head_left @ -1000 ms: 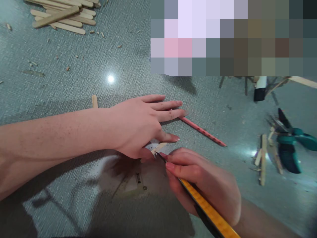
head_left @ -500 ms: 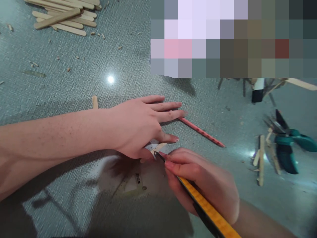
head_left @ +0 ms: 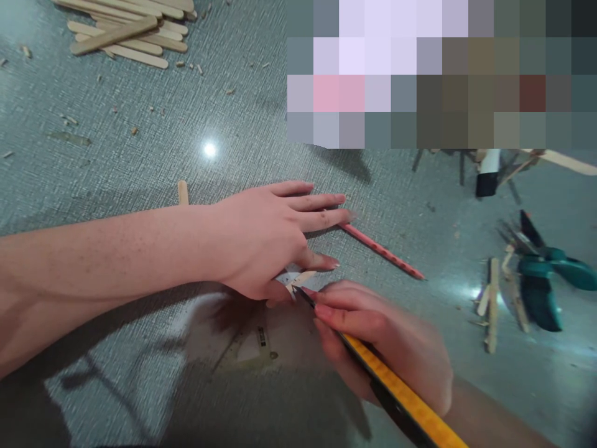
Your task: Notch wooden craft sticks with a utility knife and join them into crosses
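My left hand [head_left: 270, 239] lies palm down on the grey textured table [head_left: 140, 168], fingers spread. Its thumb and index finger are beside a small piece of wooden stick [head_left: 303, 279], which lies on something pale. My right hand [head_left: 382, 342] is closed around a yellow and black utility knife [head_left: 392, 379]. The dark blade tip touches or nearly touches the small stick by my left thumb. A red pencil [head_left: 382, 250] runs out from under my left fingertips. Another wooden stick [head_left: 183, 193] pokes out behind my left wrist.
A pile of wooden sticks [head_left: 135, 37] lies at the upper left, with small wood chips around it. Green-handled pliers [head_left: 541, 280] and cut stick pieces [head_left: 493, 305] are at the right. Behind them sits a white and black object [head_left: 487, 174]. The upper right is pixelated.
The whole view has shifted slightly. Both hands keep nearly the same pose, with the knife tip still at the small stick.
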A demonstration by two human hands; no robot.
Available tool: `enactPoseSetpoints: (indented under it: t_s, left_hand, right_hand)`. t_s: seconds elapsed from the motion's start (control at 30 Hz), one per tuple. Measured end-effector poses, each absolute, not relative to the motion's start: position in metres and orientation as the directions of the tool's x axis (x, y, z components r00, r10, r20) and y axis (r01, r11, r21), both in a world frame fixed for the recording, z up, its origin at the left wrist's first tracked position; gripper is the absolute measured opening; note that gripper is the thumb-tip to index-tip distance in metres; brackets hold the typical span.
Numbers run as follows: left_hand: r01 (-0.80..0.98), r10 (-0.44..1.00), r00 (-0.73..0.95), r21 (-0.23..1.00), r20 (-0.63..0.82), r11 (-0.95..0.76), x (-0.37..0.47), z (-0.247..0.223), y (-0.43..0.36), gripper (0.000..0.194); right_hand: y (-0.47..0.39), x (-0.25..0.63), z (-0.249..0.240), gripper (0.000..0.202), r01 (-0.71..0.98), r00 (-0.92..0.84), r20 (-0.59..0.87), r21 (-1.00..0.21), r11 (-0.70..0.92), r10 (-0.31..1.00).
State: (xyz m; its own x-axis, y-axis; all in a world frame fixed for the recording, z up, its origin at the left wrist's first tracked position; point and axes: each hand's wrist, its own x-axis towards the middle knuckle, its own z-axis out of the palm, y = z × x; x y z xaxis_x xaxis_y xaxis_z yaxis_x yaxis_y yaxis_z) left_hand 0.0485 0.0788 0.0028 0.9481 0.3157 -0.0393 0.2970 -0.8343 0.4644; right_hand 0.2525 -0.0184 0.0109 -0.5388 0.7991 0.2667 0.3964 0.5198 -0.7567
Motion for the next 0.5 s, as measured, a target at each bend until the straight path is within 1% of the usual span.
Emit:
enactPoseSetpoints:
  t_s: [0.27,0.5]
  left_hand:
    - [0.295,0.316,0.948,0.465,-0.035,-0.835,0.0472,0.0020,0.0791,0.067]
    - [0.293,0.321,0.947,0.462,-0.018,-0.837,0.0476,0.0016,0.0781,0.068]
  right_hand:
    - [-0.0229,0.2547,0.0112,0.025,0.393,-0.560,0.218,-0.779,0.488,0.799]
    - [-0.0200,0.2547,0.0098,0.031,0.391,-0.539,0.275,-0.756,0.525,0.796]
